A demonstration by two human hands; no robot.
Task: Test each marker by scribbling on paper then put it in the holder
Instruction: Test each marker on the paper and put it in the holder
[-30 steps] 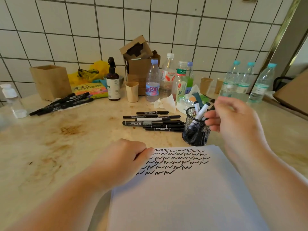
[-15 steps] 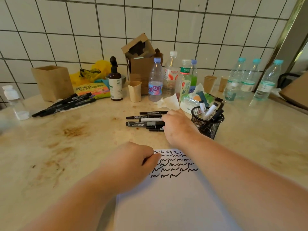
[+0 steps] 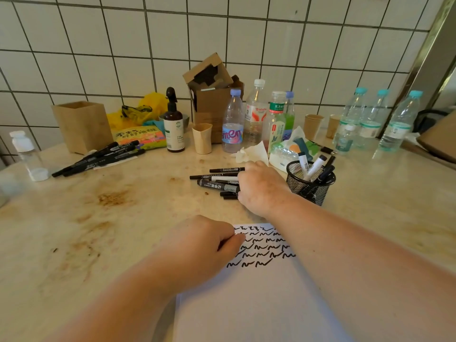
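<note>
Reaching across the paper (image 3: 259, 304) to the loose pile of black markers (image 3: 217, 182) on the stone counter (image 3: 111, 218), the right hand (image 3: 261, 188) lies palm-down over the pile's near ends, just left of the mesh holder (image 3: 311, 184). Its fingers curve down onto the markers, but the back of the hand hides their tips, so I cannot tell whether one is already pinched. Doing this well probably means singling out one marker from the top of the heap, closing thumb and forefinger on its barrel and lifting it clear without rolling its neighbours away. The forearm stretches diagonally from lower right, crossing the scribbled rows on the sheet. The left hand (image 3: 204, 245) rests as a loose fist on the paper's upper left corner, fingers curled together, seemingly pinning the sheet. Several tested markers already stand tilted in the holder.
</note>
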